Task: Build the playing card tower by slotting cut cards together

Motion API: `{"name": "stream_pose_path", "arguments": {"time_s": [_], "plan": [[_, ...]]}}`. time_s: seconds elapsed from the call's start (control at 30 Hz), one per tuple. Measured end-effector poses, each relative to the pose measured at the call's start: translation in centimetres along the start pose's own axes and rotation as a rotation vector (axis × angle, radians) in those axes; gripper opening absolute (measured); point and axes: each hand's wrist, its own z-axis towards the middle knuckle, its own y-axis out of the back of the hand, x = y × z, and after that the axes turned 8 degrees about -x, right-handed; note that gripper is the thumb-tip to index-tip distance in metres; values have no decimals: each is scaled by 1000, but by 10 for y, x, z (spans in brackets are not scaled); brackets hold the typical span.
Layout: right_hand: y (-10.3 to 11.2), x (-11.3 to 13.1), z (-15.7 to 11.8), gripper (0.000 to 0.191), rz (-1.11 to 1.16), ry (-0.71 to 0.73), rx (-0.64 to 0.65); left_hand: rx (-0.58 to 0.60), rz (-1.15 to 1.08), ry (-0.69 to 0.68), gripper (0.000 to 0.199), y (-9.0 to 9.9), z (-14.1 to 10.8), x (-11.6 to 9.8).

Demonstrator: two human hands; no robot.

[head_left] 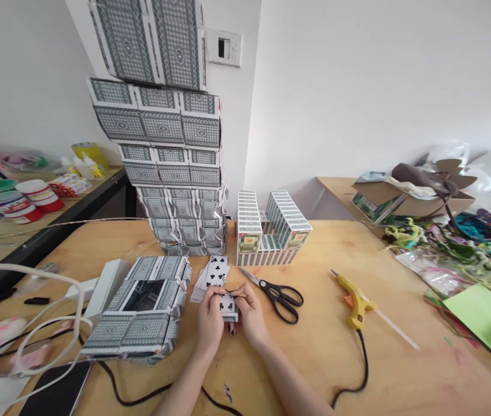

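Observation:
Between my left hand (211,315) and my right hand (249,312) is a playing card (228,305) with black pips, pinched by the fingertips of both. Its near edge shows a strip of the grey patterned back. Whether it is one card or more, I cannot tell. Just beyond my hands lies a loose pile of playing cards (216,270), a clubs card face up on top. Black-handled scissors (277,293) rest to the right of my right hand. Left of my left hand sits a flat panel built of folded cards (141,332) with a dark rectangular opening.
A tall stack of folded-card blocks (162,127) rises at the back. Several card boxes (266,257) stand beside it. A yellow glue gun (358,300) lies right, its black cord (364,370) running forward. A power strip (106,289), cables and a phone (56,390) occupy the left.

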Motion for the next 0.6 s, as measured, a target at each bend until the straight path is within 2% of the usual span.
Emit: {"name": "stream_pose_path", "arguments": {"time_s": [0.07,0.17,0.3,0.43,0.6], "plan": [[0,1,0,15,-18,-4,6,23,-26,44,18,0,0,-2],[1,2,2,16,-48,6,26,-6,-12,-1,24,1,0,-5],[4,0,4,17,-76,36,39,-63,167,-70,30,-1,2,-3],[8,-1,7,19,-84,45,36,-143,311,-115,27,-4,6,1],[11,5,5,17,-44,-5,84,-67,235,-62,23,-2,8,4]]}}
